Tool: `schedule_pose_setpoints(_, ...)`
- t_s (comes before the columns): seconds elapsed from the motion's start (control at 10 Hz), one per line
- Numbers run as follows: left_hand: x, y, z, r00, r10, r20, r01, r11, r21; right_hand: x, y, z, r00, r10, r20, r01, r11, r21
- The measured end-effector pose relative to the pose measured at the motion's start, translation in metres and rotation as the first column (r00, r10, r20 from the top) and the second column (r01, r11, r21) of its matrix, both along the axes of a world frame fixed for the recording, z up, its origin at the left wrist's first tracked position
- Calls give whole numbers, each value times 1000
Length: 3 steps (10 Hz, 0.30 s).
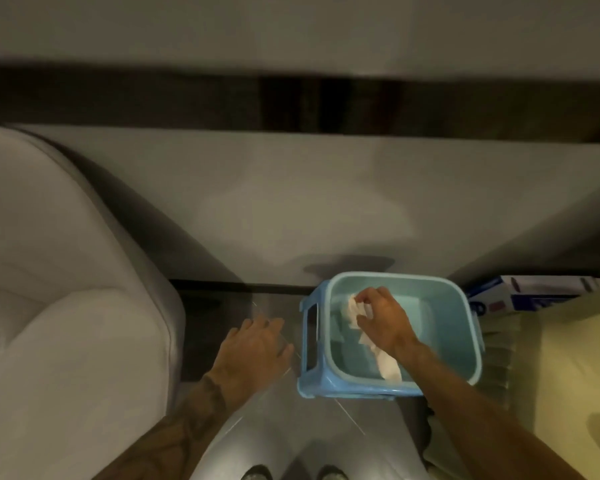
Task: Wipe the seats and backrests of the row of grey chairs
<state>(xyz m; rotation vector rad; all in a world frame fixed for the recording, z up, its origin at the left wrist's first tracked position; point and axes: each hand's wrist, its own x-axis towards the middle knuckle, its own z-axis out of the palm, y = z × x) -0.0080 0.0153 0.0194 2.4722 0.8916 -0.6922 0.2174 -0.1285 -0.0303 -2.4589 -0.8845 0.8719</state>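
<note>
A plain pale wall [291,202] fills the far side, and a dark skirting strip runs along its foot. The pale grey upholstered chair [66,306], with a padded seat and a rounded arm, takes up the whole left side. Its near corner edge stands just beside my left forearm. Between that chair edge and the stool lies a strip of glossy grey tiled floor [274,427], the one open lane I have, and it widens toward my feet. On the right a pale yellow flat surface [575,375] closes that side, with its edge near my right forearm.

A light blue plastic stool [309,341] with slotted sides stands on the floor against the skirting. A light blue rounded-square plastic basin [440,327] sits on top of it, its rim reaching almost to the stool's edges. Behind the basin's right corner lies a blue and white cardboard box [534,292], blurred.

My right hand [385,317] is inside the basin, fingers curled and pinching a crumpled white cloth [388,367], whose loose tail hangs down toward the near rim. My left hand [253,348] is released, fingers loosely spread and holding nothing, over the floor just left of the stool. The tips of my shoes [257,472] show at the bottom edge.
</note>
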Motion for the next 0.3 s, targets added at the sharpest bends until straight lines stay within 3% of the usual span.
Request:
schedule_pose_setpoints(0.2, 1, -8, -53, 998, -62, -18, 63, 996, 64, 1, -16, -70, 998, 44, -35, -49, 988, -148)
schedule_pose_setpoints(0.3, 2, -11, -41, 998, -60, -5, 60, 996, 69, 1, -25, -55, 999, 50, -23, -53, 986, -158)
